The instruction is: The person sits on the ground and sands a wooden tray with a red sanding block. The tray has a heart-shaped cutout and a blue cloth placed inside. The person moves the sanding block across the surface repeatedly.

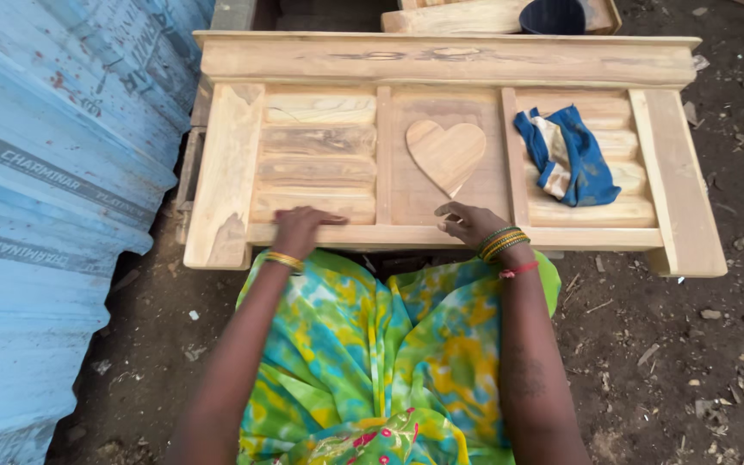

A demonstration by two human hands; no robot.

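A pale wooden panel (673, 198) lies flat in front of me, with slatted sections left and right and a carved heart (446, 153) in the middle. My left hand (300, 228) presses on the lower rail, fingers curled over the left slats. Resting near the heart's tip on the same rail is my right hand (468, 224), its fingers bent, and whether they pinch something small is unclear. Both wrists carry bangles. A blue and white cloth (568, 155) lies crumpled on the right slats, away from both hands.
Blue corrugated sheets (45, 189) stand along the left. Bare dirt ground (691, 362) with wood chips spreads to the right. More timber (467, 15) and a dark round container (553, 15) sit beyond the panel. My green patterned garment (372, 362) covers my lap.
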